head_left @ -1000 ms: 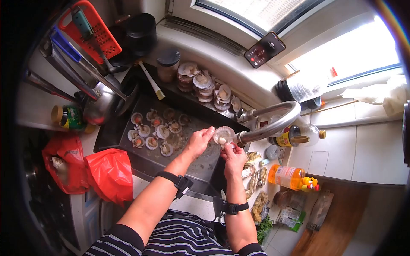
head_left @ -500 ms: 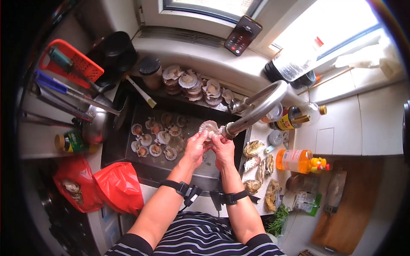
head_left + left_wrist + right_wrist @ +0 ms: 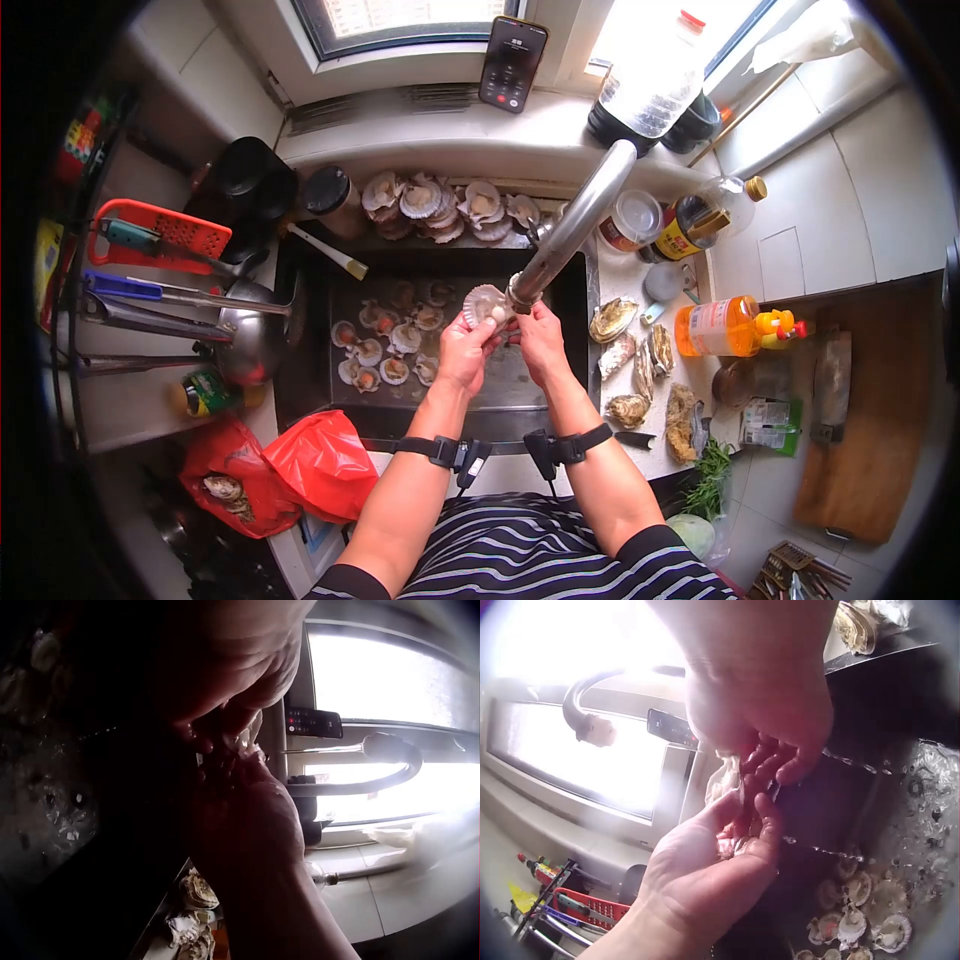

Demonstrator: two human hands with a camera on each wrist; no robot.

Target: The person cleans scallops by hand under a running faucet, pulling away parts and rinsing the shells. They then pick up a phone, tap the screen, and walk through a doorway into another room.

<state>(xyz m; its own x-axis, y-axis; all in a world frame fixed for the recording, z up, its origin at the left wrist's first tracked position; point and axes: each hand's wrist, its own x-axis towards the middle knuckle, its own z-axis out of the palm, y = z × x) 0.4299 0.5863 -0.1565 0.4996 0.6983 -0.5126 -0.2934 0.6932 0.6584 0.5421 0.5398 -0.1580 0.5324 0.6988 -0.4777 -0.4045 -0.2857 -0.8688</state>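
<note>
My left hand grips an opened scallop by its lower edge, just below the faucet spout. The fan-shaped shell is tilted up, with pale flesh on its inner face. On the other side, my right hand pinches at the scallop's near edge, its fingertips partly hidden by the spout. In the right wrist view, wet curled fingers of the right hand meet those of the left hand around the scallop, and water drips off both. Strong shadow covers the fingers in the left wrist view.
Several opened scallops lie in the dark sink. Stacked scallops line its back ledge beside a brush. Oysters and an orange bottle stand right; red bags and ladles are left.
The head view has swung round and levelled. My right hand has shifted from the scallop's underside to its right edge; the scallop stays by the spout, now held lower left of it.
</note>
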